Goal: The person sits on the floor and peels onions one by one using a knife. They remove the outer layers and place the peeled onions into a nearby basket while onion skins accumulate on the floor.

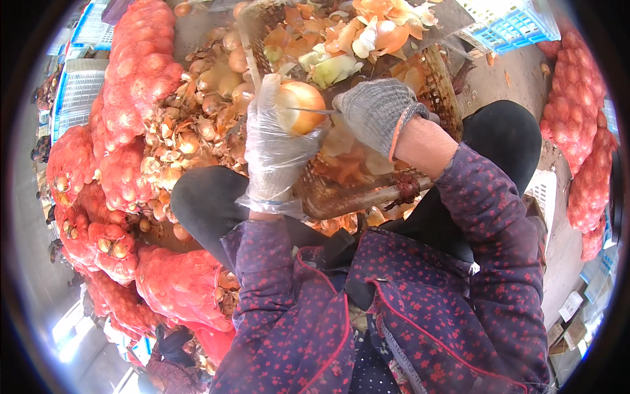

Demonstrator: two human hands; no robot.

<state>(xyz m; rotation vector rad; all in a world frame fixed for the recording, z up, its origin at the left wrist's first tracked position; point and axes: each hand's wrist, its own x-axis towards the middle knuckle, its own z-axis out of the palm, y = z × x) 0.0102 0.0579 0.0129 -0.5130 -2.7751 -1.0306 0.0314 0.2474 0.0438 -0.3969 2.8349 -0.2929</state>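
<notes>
My left hand (278, 152), in a knit glove under a clear plastic one, grips a yellow onion (304, 106). My right hand (381, 113) wears a grey knit glove and is closed on a thin knife, its handle hidden in the fist. The narrow knife blade (310, 111) lies across the onion's face, pointing left. Both hands are over a worn plastic crate (359, 199) between my knees. Loose onion skins (339, 172) lie inside it, and pale and green onion peelings (334, 69) are heaped at its far side.
Unpeeled onions and dry skins (197, 128) form a pile to the left. Red mesh sacks of onions (140, 74) are stacked beyond it. More red sacks (573, 98) stand on the right. A blue and white crate (512, 29) is at the far right. Another person (172, 359) is at lower left.
</notes>
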